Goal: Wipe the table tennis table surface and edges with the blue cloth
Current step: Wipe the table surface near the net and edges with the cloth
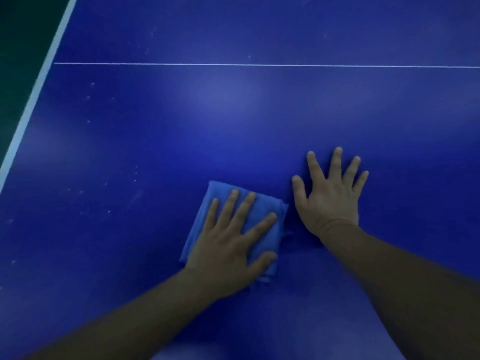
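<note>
The dark blue table tennis table (155, 126) fills the view. A folded light blue cloth (267, 209) lies flat on it near the lower middle. My left hand (231, 242) presses flat on the cloth, fingers spread over it and covering most of it. My right hand (330, 196) rests flat on the bare table just right of the cloth, fingers spread, holding nothing.
A thin white centre line (259, 64) crosses the table above my hands. The table's white edge stripe (33, 100) runs diagonally at the left, with dark green floor (18, 48) beyond it. Small pale specks dot the table's left part.
</note>
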Demonstrator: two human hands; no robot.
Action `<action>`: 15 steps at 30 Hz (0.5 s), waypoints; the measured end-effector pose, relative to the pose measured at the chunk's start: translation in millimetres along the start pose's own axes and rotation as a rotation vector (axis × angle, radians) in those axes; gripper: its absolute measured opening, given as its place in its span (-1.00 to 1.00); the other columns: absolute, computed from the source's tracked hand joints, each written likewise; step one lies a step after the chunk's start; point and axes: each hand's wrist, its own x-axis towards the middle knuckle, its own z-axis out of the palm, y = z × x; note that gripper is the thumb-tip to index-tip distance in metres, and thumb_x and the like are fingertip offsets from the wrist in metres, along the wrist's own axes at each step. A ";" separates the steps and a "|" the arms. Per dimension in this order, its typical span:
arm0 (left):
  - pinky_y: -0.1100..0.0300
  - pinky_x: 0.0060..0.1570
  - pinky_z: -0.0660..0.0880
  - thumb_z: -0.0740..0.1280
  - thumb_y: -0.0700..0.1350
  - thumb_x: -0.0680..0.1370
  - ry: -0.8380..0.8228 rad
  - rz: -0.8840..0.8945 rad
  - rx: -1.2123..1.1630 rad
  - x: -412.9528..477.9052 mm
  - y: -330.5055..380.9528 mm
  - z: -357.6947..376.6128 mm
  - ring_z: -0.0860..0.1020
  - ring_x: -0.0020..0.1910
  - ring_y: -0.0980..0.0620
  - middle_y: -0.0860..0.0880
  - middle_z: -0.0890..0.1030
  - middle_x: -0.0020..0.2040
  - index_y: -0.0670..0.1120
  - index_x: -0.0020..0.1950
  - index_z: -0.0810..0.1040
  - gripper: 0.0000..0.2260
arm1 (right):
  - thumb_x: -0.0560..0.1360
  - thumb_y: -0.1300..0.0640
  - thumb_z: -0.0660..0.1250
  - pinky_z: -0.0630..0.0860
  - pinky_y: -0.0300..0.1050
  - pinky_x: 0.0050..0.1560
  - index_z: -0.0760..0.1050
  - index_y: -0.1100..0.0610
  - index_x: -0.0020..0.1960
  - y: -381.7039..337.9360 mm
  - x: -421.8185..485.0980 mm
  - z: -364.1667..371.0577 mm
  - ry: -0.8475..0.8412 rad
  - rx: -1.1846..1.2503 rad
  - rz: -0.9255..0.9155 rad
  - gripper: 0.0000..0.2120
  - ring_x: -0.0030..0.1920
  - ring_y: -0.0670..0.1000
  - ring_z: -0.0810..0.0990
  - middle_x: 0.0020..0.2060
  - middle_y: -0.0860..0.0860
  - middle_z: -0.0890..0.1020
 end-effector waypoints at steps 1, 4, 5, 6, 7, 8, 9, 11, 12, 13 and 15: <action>-0.34 0.50 0.04 0.07 0.35 0.61 0.018 -0.018 0.017 1.4 -14.2 -2.9 0.07 0.61 -0.24 -0.12 0.15 0.63 0.17 0.60 0.22 -0.42 | 0.59 -0.36 -0.16 -0.27 0.36 0.53 -0.07 -0.14 0.63 0.7 0.3 1.0 0.010 0.007 0.000 -0.34 0.57 0.35 -0.24 0.62 0.14 -0.15; -0.32 0.50 0.02 0.08 0.33 0.59 0.093 -0.408 0.056 40.1 -69.7 -21.4 0.11 0.59 -0.29 -0.17 0.17 0.62 0.13 0.58 0.27 -0.41 | 0.57 -0.38 -0.21 -0.26 0.36 0.53 -0.07 -0.15 0.62 0.8 0.1 1.9 0.007 -0.014 -0.003 -0.32 0.57 0.36 -0.24 0.62 0.14 -0.15; -0.30 0.52 -0.05 0.06 0.34 0.60 0.066 -0.571 0.027 53.1 -83.0 -28.1 0.04 0.60 -0.27 -0.15 0.09 0.64 0.15 0.61 0.20 -0.40 | 0.57 -0.38 -0.22 -0.26 0.37 0.52 -0.07 -0.15 0.62 0.4 1.0 2.8 0.009 -0.027 -0.010 -0.32 0.57 0.36 -0.23 0.62 0.15 -0.15; -0.28 0.53 -0.12 0.05 0.35 0.60 0.039 -0.691 -0.005 61.8 -87.5 -29.6 -0.04 0.61 -0.25 -0.13 0.02 0.65 0.17 0.63 0.13 -0.39 | 0.57 -0.37 -0.20 -0.25 0.38 0.52 -0.06 -0.14 0.62 0.1 1.5 2.7 0.003 -0.032 -0.014 -0.33 0.57 0.37 -0.22 0.62 0.16 -0.14; -0.27 0.53 -0.17 0.05 0.34 0.61 0.029 -0.755 -0.032 66.1 -81.9 -26.6 -0.10 0.61 -0.24 -0.12 -0.03 0.66 0.17 0.63 0.08 -0.38 | 0.59 -0.36 -0.17 -0.25 0.37 0.52 -0.05 -0.14 0.62 -0.3 1.2 1.6 -0.006 -0.028 -0.011 -0.34 0.57 0.36 -0.22 0.62 0.16 -0.14; -0.26 0.52 -0.21 0.06 0.33 0.61 0.038 -0.774 -0.061 68.9 -69.1 -22.2 -0.13 0.61 -0.24 -0.12 -0.06 0.66 0.17 0.63 0.07 -0.38 | 0.60 -0.34 -0.13 -0.26 0.37 0.52 -0.04 -0.13 0.62 -0.5 0.6 -0.1 -0.012 -0.020 -0.003 -0.36 0.57 0.36 -0.22 0.62 0.16 -0.14; -0.24 0.51 -0.25 0.09 0.30 0.62 0.047 -0.777 -0.110 71.7 -51.1 -18.9 -0.15 0.62 -0.23 -0.12 -0.08 0.66 0.16 0.63 0.08 -0.39 | 0.61 -0.32 -0.09 -0.27 0.35 0.52 -0.02 -0.12 0.62 -0.5 0.1 -2.7 -0.017 0.001 0.013 -0.37 0.58 0.34 -0.23 0.62 0.15 -0.14; -0.18 0.50 -0.31 0.17 0.19 0.63 0.087 -0.785 -0.268 74.0 -14.4 -17.6 -0.19 0.62 -0.17 -0.08 -0.08 0.66 0.14 0.63 0.12 -0.42 | 0.64 -0.25 -0.01 -0.26 0.32 0.54 0.04 -0.03 0.63 -5.1 -5.9 -12.4 0.007 0.172 0.019 -0.38 0.59 0.28 -0.23 0.62 0.15 -0.13; -0.15 0.51 -0.32 0.21 0.09 0.64 0.138 -0.795 -0.386 75.3 -0.7 -19.6 -0.18 0.63 -0.13 -0.06 -0.05 0.67 0.10 0.62 0.17 -0.45 | 0.64 -0.21 0.03 -0.23 0.28 0.56 0.08 0.02 0.63 -13.8 -8.6 -17.4 0.042 0.306 -0.056 -0.38 0.60 0.23 -0.21 0.63 0.14 -0.10; -0.12 0.53 -0.32 0.23 -0.04 0.64 0.205 -0.800 -0.550 74.5 9.7 -22.5 -0.14 0.63 -0.08 -0.04 0.02 0.66 0.04 0.61 0.23 -0.48 | 0.64 -0.17 0.04 -0.21 0.20 0.58 0.10 0.03 0.63 -26.0 -12.5 -20.6 0.054 0.421 -0.194 -0.39 0.62 0.16 -0.17 0.63 0.11 -0.07; -0.10 0.58 -0.20 0.19 -0.27 0.63 0.381 -0.779 -0.921 61.0 26.2 -32.5 -0.04 0.62 0.05 0.04 0.17 0.60 -0.08 0.57 0.29 -0.52 | 0.66 -0.13 -0.02 -0.16 0.08 0.60 0.07 -0.04 0.61 -51.3 -26.2 -19.9 -0.052 0.413 -0.542 -0.46 0.62 0.04 -0.12 0.63 0.01 -0.01</action>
